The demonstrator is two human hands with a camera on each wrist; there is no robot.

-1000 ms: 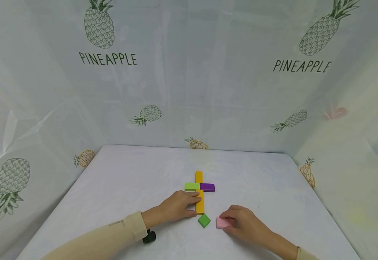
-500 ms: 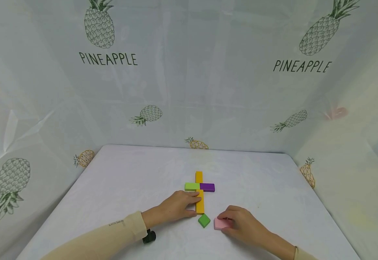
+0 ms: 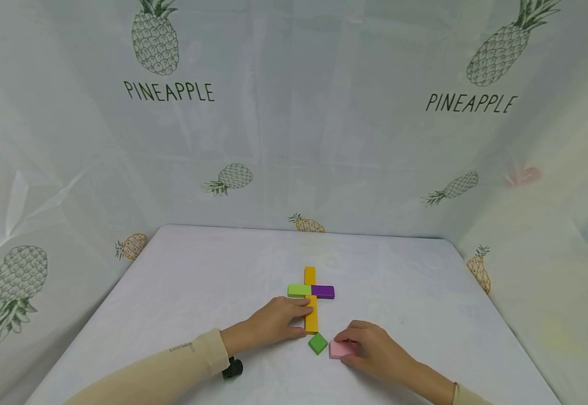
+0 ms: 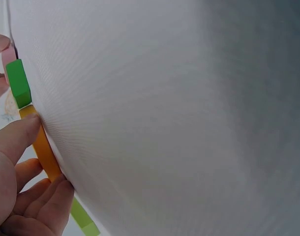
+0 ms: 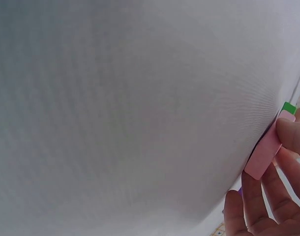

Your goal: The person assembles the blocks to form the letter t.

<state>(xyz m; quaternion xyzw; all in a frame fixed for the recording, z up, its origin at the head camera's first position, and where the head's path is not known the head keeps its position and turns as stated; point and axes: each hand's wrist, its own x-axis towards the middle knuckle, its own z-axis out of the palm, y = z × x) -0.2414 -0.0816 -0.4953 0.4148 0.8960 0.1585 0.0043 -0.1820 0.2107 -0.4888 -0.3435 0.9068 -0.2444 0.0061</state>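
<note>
Near the table's middle, my left hand (image 3: pixel 275 320) holds a long yellow-orange block (image 3: pixel 311 325), thumb at its near end and fingertips farther along it. A green square block (image 3: pixel 317 343) lies turned like a diamond just below that end. My right hand (image 3: pixel 381 354) pinches a pink block (image 3: pixel 338 349) between thumb and fingers, low on the table and close to the green block's right side. In the right wrist view, fingers partly cover the pink block (image 5: pixel 265 153). A lime block (image 3: pixel 299 291) and a purple block (image 3: pixel 322 292) meet above the long block.
Another yellow-orange block (image 3: pixel 310 275) stands in line beyond the lime and purple ones, making a cross shape. A small black object (image 3: pixel 232 368) sits under my left cuff. The white table (image 3: pixel 213 270) ends at a pineapple-printed curtain (image 3: pixel 294 129).
My right hand has slid the pink block a little left, narrowing its gap to the green block. My left hand and the other blocks stay where they were.
</note>
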